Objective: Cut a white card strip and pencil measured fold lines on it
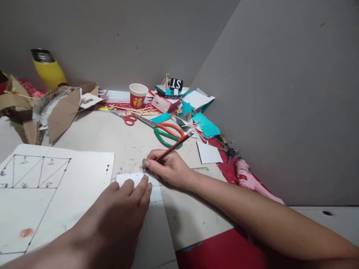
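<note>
Pencil (174,146) is gripped in the right hand (168,170), tip down on the white card strip (134,178); the left hand (123,201) lies flat, fingers released, pinning that strip. Marking looks underway, so the strip must not slip; green-handled scissors (165,132) lie just beyond the pencil.

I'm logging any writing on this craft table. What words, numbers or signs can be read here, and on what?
"ST": white letters on a small black card standing at the back.
"福": gold sign on the red paper cup.
Handwritten marks inside the triangles drawn on the big white sheet: too small to read.
Print on the red and white box: too blurred to read.
</note>
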A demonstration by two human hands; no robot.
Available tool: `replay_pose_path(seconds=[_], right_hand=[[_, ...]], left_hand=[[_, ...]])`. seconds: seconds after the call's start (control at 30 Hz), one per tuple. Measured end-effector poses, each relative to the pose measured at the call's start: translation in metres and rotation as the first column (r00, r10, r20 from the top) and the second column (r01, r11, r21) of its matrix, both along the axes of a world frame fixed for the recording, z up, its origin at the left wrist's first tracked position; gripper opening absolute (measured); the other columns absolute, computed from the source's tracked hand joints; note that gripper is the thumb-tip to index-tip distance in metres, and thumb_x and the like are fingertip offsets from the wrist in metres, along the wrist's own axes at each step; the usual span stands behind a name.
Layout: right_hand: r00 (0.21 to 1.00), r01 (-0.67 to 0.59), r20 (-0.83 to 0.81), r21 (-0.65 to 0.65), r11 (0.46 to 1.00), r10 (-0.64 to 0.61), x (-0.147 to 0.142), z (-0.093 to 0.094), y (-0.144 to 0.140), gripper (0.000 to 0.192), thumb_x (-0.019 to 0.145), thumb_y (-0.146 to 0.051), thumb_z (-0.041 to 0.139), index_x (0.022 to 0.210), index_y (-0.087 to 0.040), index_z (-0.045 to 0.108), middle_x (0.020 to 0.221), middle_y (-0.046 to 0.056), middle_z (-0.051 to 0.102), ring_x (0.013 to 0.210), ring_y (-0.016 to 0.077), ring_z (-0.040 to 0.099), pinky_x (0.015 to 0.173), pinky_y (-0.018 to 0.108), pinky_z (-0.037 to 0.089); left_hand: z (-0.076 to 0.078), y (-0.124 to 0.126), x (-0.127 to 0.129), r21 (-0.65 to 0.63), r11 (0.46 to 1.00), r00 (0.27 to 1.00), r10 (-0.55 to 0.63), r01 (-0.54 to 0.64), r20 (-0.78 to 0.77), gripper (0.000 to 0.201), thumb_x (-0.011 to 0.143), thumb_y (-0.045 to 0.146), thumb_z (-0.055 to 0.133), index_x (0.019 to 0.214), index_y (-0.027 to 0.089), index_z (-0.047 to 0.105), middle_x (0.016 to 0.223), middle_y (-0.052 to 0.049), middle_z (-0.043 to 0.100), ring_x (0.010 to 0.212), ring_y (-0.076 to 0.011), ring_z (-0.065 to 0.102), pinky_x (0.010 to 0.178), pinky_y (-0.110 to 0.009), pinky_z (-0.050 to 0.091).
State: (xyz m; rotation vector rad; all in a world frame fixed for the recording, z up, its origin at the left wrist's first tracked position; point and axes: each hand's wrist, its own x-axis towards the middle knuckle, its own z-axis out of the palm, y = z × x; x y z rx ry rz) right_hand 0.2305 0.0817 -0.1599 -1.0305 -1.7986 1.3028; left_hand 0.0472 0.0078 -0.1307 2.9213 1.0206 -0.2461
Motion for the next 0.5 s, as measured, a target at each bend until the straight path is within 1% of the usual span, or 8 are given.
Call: replay_pose_path(seconds=[0.13, 0.2, 0.23, 0.27, 0.33, 0.37, 0.43, 0.5], right_hand=[[0.993, 0.024, -0.112, -0.104, 0.994, -0.036, 0.003, 0.008, -0.004, 0.029, 0.091, -0.043, 0.056, 0.081, -0.016, 0.060, 0.058, -0.004, 0.055, 0.043, 0.0072, 0.047, 0.040, 0.019, 0.038], [0.999, 0.013, -0.039, 0.003, 1.000, -0.013, 0.010, 0.022, -0.005, 0.028, 0.095, -0.041, 0.051, 0.092, -0.015, 0.061, 0.069, 0.000, 0.062, 0.050, 0.0087, 0.055, 0.047, 0.021, 0.046], [0.999, -0.009, 0.049, 0.118, 0.993, 0.003, 0.016, 0.030, -0.006, 0.026, 0.097, -0.037, 0.048, 0.097, -0.015, 0.062, 0.074, 0.002, 0.066, 0.054, 0.0096, 0.058, 0.053, 0.023, 0.050], [0.980, -0.067, 0.197, 0.250, 0.966, 0.017, 0.023, 0.039, -0.008, 0.022, 0.098, -0.031, 0.048, 0.099, -0.016, 0.063, 0.082, 0.004, 0.068, 0.064, 0.0113, 0.062, 0.061, 0.025, 0.052], [0.888, -0.275, 0.459, 0.479, 0.834, 0.028, 0.040, 0.054, -0.012, 0.017, 0.095, -0.026, 0.052, 0.102, -0.017, 0.063, 0.095, 0.008, 0.071, 0.084, 0.0170, 0.066, 0.078, 0.032, 0.052], [0.816, -0.356, 0.577, 0.472, 0.807, 0.023, 0.049, 0.059, -0.016, 0.018, 0.093, -0.025, 0.055, 0.107, -0.017, 0.062, 0.101, 0.010, 0.071, 0.093, 0.0199, 0.065, 0.084, 0.036, 0.051], [0.691, -0.433, 0.722, 0.387, 0.814, 0.024, 0.064, 0.064, -0.025, 0.024, 0.090, -0.023, 0.060, 0.113, -0.017, 0.060, 0.104, 0.011, 0.070, 0.098, 0.0224, 0.064, 0.084, 0.036, 0.050], [0.614, -0.442, 0.789, 0.320, 0.838, 0.023, 0.074, 0.063, -0.035, 0.027, 0.087, -0.019, 0.061, 0.113, -0.018, 0.059, 0.104, 0.011, 0.068, 0.098, 0.0231, 0.063, 0.081, 0.035, 0.050]], left_hand=[[0.002, 0.001, -0.001, -0.058, 0.998, 0.999, 0.033, -0.031, 0.022, 0.074, 0.072, 0.022, 0.051, 0.142, 0.001, 0.044, 0.147, -0.021, 0.048, 0.095, -0.0325, 0.060, 0.078, -0.049, 0.053], [0.005, 0.001, -0.002, -0.088, 0.995, 0.999, 0.046, -0.044, 0.023, 0.072, 0.073, 0.019, 0.049, 0.143, 0.002, 0.043, 0.148, -0.019, 0.047, 0.098, -0.0323, 0.061, 0.081, -0.049, 0.054], [0.006, 0.001, -0.003, -0.095, 0.994, 0.999, 0.050, -0.048, 0.022, 0.071, 0.073, 0.018, 0.049, 0.143, 0.003, 0.044, 0.148, -0.019, 0.047, 0.100, -0.0327, 0.061, 0.082, -0.050, 0.053], [0.008, 0.001, -0.003, -0.095, 0.994, 0.998, 0.050, -0.048, 0.022, 0.070, 0.073, 0.017, 0.048, 0.142, 0.003, 0.045, 0.148, -0.019, 0.047, 0.102, -0.0335, 0.061, 0.083, -0.050, 0.053], [0.012, 0.000, -0.004, -0.097, 0.995, 0.999, 0.036, -0.035, 0.011, 0.070, 0.073, 0.016, 0.049, 0.142, 0.003, 0.045, 0.149, -0.021, 0.046, 0.107, -0.0352, 0.061, 0.084, -0.050, 0.053], [0.014, -0.001, -0.004, -0.099, 0.995, 1.000, 0.028, -0.028, 0.000, 0.070, 0.073, 0.015, 0.049, 0.142, 0.003, 0.045, 0.149, -0.021, 0.045, 0.110, -0.0358, 0.060, 0.085, -0.050, 0.053], [0.020, -0.002, -0.006, -0.098, 0.994, 0.999, 0.039, -0.039, -0.002, 0.071, 0.074, 0.014, 0.048, 0.144, 0.005, 0.042, 0.151, -0.021, 0.042, 0.114, -0.0354, 0.059, 0.087, -0.048, 0.053], [0.027, 0.000, -0.010, -0.113, 0.991, 0.996, 0.073, -0.068, 0.043, 0.072, 0.074, 0.013, 0.049, 0.145, 0.010, 0.041, 0.153, -0.019, 0.040, 0.118, -0.0333, 0.058, 0.092, -0.046, 0.051]])
